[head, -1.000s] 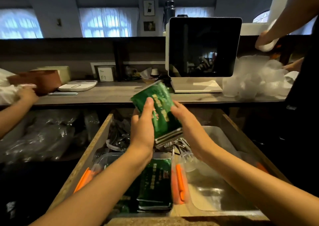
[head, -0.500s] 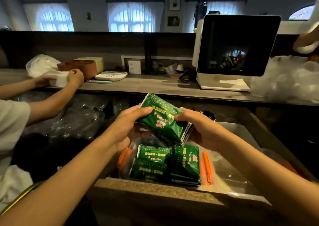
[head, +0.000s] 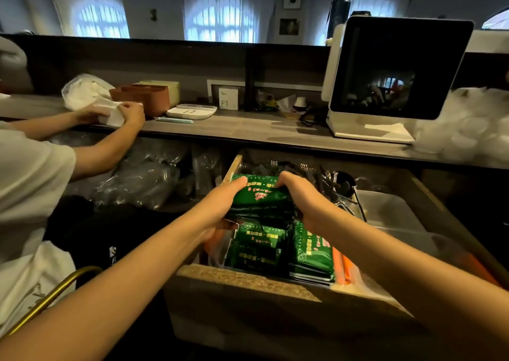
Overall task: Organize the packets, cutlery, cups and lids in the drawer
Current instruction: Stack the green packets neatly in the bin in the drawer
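Held bundle: a stack of green packets point(head: 260, 198) sits at the centre of the frame, just above the rows already laid in the open drawer point(head: 248, 278).
Left hand point(head: 220, 206): curled round the stack's left end, thumb on the top face, fingers hidden beneath.
Right hand point(head: 305, 198): curled over the right end, fingers pressing the top edge down.
Handling: the packets look light, thin and glossy, so loose ones could slide out of the stack; squeezing both short ends keeps them square. They seem flexible, not fragile.
Laid packets point(head: 278, 247): lower centre, flat in a clear tray, with orange clips point(head: 341, 267) touching their right side.
Cutlery point(head: 325, 181): a tangle right of centre at the drawer's back, just beside the right hand; handles could snag.
Edges: the drawer's left wall is near the left hand, the front lip below.
Room: the metal bin point(head: 391, 212) on the right holds open space.
Counter point(head: 248, 129): across the middle, overhanging the drawer's back.
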The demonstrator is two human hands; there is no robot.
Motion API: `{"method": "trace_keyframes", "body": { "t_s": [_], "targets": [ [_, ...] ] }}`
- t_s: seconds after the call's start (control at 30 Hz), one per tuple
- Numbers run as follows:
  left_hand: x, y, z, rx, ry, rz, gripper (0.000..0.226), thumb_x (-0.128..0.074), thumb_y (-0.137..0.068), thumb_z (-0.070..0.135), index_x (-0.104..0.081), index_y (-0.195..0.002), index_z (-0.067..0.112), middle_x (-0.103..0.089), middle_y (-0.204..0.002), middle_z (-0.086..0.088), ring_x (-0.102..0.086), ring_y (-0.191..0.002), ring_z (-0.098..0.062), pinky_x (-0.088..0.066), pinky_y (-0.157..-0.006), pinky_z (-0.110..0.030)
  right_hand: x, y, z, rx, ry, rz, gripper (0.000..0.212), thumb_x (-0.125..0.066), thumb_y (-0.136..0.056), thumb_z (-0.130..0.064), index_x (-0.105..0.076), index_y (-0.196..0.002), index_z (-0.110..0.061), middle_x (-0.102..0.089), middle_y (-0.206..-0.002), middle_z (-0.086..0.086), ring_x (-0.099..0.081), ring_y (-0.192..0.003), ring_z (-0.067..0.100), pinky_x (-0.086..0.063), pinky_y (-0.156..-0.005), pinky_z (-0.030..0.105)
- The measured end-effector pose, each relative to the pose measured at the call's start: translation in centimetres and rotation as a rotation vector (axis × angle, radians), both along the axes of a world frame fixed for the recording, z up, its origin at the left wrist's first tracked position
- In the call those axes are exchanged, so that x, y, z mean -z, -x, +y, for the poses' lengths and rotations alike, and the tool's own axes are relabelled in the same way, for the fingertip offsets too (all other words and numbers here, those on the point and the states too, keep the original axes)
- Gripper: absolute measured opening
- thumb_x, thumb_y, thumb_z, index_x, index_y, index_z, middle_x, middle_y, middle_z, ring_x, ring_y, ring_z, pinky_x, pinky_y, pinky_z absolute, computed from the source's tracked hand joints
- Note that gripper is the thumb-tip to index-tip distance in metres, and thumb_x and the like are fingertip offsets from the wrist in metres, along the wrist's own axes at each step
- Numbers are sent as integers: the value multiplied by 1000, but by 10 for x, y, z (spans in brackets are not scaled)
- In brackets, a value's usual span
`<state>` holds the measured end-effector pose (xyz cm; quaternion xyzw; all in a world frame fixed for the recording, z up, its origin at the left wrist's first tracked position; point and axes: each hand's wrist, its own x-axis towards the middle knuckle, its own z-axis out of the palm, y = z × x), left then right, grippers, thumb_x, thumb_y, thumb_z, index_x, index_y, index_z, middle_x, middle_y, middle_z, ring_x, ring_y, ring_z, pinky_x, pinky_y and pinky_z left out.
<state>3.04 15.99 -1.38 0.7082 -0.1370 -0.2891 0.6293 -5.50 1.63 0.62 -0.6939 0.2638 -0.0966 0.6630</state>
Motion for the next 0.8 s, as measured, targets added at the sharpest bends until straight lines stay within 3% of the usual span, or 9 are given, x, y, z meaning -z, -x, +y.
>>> {"method": "trace_keyframes", "body": {
  "t_s": [0.07,0.13,0.17,0.33,0.43,0.5,0.6,0.7,0.8],
  "targets": [
    [1,-5,1,25,-56,-24,54,-56,-93,60,-66,-120,14,-74,-109,-7,-69,-103,-26,-57,-87,-38,5,-5,-7,-2,156,61,80,-63,-63,-44,-48,-128,-1,-57,-107,14,-57,-84,24,-42,-69,35],
    [10,-14,-2,54,-119,-57,81,-60,-83,72,-57,-134,10,-68,-124,-11,-66,-113,-28,-53,-100,-44,10,-6,-10,9,312,83,57,-60,-85,-34,-45,-132,-3,-55,-97,6,-52,-75,15,-39,-63,31],
    [14,-18,-4,69,-162,-93,80,-58,-85,71,-56,-135,8,-68,-123,-13,-66,-112,-30,-53,-101,-47,14,-7,-12,-4,386,91,46,-56,-92,-30,-45,-129,-6,-53,-94,4,-48,-72,12,-37,-61,29],
    [27,-20,-16,104,-334,-274,59,-42,-102,55,-62,-113,0,-69,-108,-21,-71,-97,-31,-61,-84,-48,36,-8,-19,-93,679,147,34,-44,-98,-32,-48,-125,-12,-58,-81,3,-53,-70,18,-34,-57,32],
    [33,-17,-19,124,-533,-567,57,-33,-104,54,-58,-93,4,-59,-78,-8,-57,-69,-15,-52,-74,-33,52,-8,-23,-108,867,159,43,-41,-97,-35,-50,-133,-12,-62,-108,14,-56,-100,33,-39,-72,35],
    [33,-11,-20,97,-647,-727,56,-29,-106,50,-57,-111,2,-47,-74,2,-43,-64,-7,-39,-66,-31,57,-7,-25,-116,920,157,44,-39,-98,-34,-50,-135,-12,-56,-122,17,-50,-110,35,-41,-83,39],
    [31,-10,-20,52,-667,-833,66,-34,-105,52,-41,-143,-2,-62,-97,-7,-52,-71,-12,-42,-65,-31,60,-3,-26,-136,970,154,35,-38,-100,-32,-55,-121,-11,-57,-115,17,-49,-109,35,-41,-87,43],
    [29,-6,-18,45,-725,-936,57,-44,-102,52,-51,-132,4,-64,-100,-8,-50,-70,-13,-43,-63,-31,65,-1,-21,-200,1100,231,28,-36,-101,-31,-54,-98,-10,-59,-109,18,-46,-108,36,-37,-87,43],
    [31,1,-21,56,-817,-971,44,-43,-102,52,-58,-105,10,-52,-79,2,-54,-75,-18,-46,-69,-32,68,0,-18,-201,1198,213,36,-37,-102,-32,-56,-123,-10,-57,-121,14,-45,-114,32,-39,-95,42]
  ]
}}
